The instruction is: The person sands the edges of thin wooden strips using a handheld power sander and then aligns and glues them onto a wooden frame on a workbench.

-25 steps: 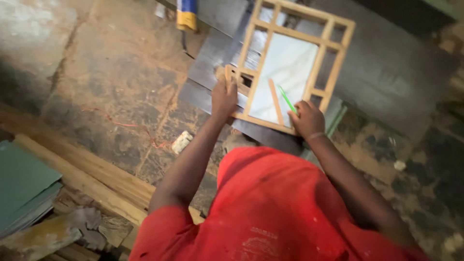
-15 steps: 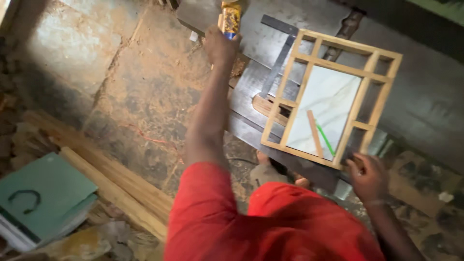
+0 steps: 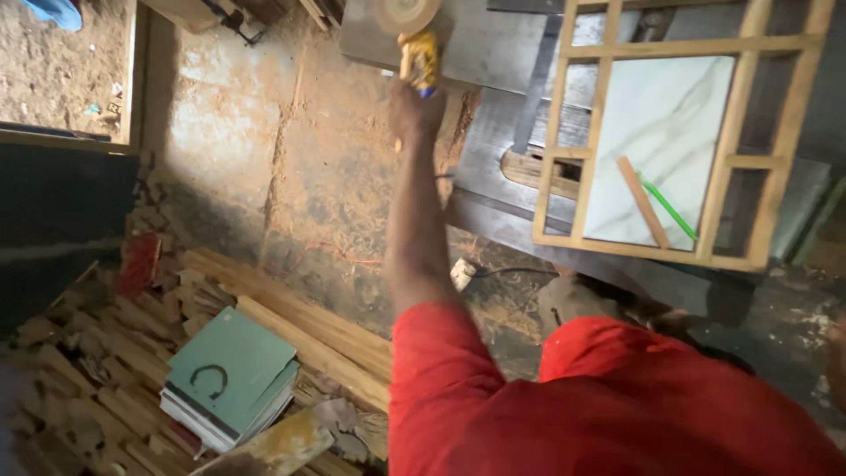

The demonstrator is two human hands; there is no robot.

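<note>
- One view, from the head camera, looked down over the person's red shirt point(image 3: 608, 405) at a dusty floor point(image 3: 291, 176) and a metal desk point(image 3: 493, 44).
- Left hand point(image 3: 414, 106) was stretched far forward, its fingers point(image 3: 410, 92) wrapped around the yellow bottle point(image 3: 419, 60), which stood upright at the desk's near-left edge.
- Just above the bottle sat a round, tan disc point(image 3: 405, 13), touching or overlapping its top; I could not tell which.
- Right hand point(image 3: 837, 361) barely showed at the right edge of the view, blurred; whether its fingers were spread or closed I could not tell.
- Wooden frame point(image 3: 679, 132) lay flat on the desk to the right of the bottle, well apart from the left hand.
- Inside the frame lay a white marbled tile point(image 3: 661, 123), and on it a short wooden stick point(image 3: 641, 201) beside a green pencil point(image 3: 670, 211), their ends close together.
- Long wooden strips point(image 3: 308, 326) lay on the floor at lower left, beside a stack of green boards point(image 3: 231, 375).
</note>
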